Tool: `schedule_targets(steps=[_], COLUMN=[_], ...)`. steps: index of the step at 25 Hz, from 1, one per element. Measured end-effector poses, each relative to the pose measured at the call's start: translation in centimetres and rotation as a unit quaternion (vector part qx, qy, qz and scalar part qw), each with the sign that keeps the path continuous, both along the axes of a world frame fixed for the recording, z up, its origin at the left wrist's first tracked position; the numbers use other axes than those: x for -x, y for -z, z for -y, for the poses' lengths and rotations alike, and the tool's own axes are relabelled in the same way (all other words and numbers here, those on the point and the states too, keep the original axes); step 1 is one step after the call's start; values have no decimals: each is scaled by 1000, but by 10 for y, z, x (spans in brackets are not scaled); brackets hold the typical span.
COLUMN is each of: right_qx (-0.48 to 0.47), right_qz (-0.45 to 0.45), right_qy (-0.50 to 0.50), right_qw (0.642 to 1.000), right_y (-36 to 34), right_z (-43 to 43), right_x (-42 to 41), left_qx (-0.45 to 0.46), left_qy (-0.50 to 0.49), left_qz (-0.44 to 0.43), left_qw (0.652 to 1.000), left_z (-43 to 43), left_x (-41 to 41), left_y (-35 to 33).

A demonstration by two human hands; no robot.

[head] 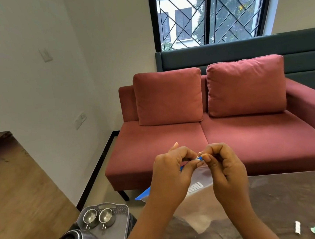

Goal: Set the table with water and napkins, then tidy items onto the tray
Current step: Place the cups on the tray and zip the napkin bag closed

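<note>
1. Working the seal of the zip-lock bag (pixel 200 209): left hand (pixel 170 175) and right hand (pixel 226 169) each pinch its blue strip (pixel 143 195); the bag hangs beneath them.
2. Tray (pixel 123 216) lies below-left of the left hand.
3. The next move likely needs an even pull apart.

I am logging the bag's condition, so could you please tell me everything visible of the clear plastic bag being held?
The clear, slightly frosted plastic zip bag has a blue strip along its top edge and pale, partly hidden lettering below. It hangs limp and creased over the dark stone-look table; whether it touches is unclear. The left hand and right hand pinch the blue strip close together, where a small white piece shows. One blue corner juts out beside the left wrist.
</note>
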State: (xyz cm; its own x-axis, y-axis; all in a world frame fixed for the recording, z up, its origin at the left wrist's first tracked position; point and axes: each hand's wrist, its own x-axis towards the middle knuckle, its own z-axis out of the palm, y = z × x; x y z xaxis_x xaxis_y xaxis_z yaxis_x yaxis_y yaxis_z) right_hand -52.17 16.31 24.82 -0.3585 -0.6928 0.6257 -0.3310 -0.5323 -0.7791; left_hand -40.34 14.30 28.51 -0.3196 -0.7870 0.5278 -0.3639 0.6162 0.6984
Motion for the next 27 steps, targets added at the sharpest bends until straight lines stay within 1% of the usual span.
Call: schedule_targets(steps=[7,10,13,22,27], right_qx=[14,24,30,43,37], right_qz=[11,8,23,24,48], right_qy=[24,54,97,179,205], right_qw=[1000,998,995,983,977], right_y=[-2,-6,-8,-13,-13], right_z=[1,0,0,2,4], right_x=[13,18,27,48,57], left_qx=[-41,-64,-78,-70,-65], left_qy=[-12,-15,-19,-35,-49], left_qz=[10,10,20,41,42], left_qw=[999,998,997,996,996], left_z=[-1,0,2,5,6], left_x=[-10,-15,-22,-35,-38], left_y=[0,-1,0,-1,-3])
